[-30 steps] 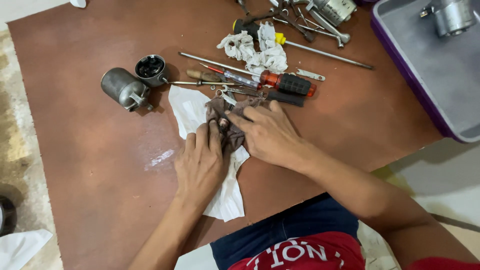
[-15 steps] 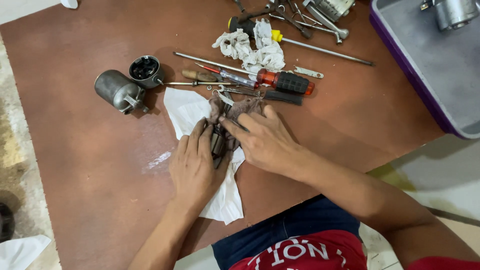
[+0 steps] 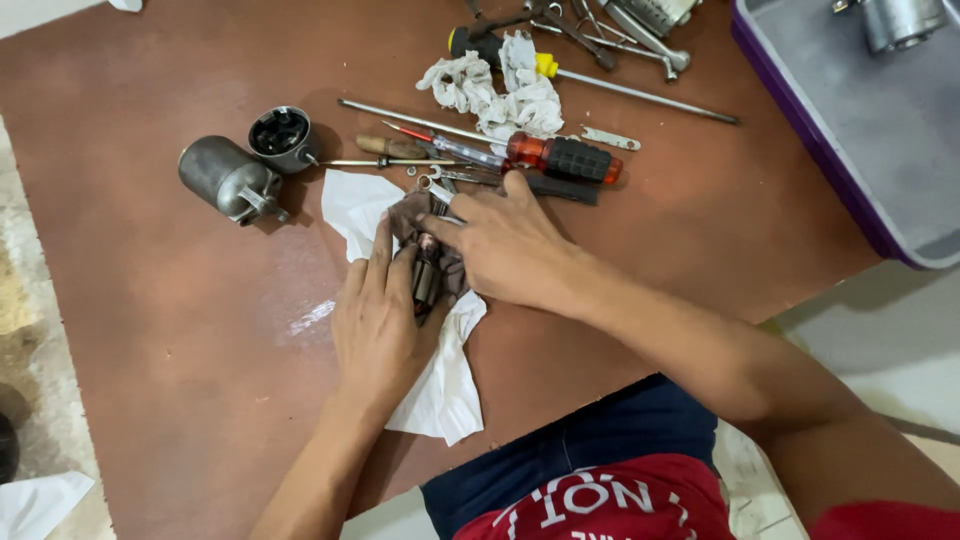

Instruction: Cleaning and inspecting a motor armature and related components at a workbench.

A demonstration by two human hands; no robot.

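Grey tray (image 3: 800,130) with purple rim at 2 o'clock holds a metal cylinder (image 3: 900,20). Open cup housing (image 3: 281,135) at 10 o'clock, dark insert inside. Centre: left hand (image 3: 378,320) flat, fingers together, pressing white tissue (image 3: 440,390). Right hand (image 3: 505,245) pinches the dark metal part (image 3: 428,278) between both hands. Red-black screwdriver (image 3: 560,157) at 12 o'clock, rag (image 3: 500,90) above it.

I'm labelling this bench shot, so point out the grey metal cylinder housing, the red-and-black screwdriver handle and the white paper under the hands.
grey metal cylinder housing (image 3: 222,178), head view, on its rounded side.
red-and-black screwdriver handle (image 3: 565,158), head view, on the black grip.
white paper (image 3: 445,385), head view, on its bare lower part.
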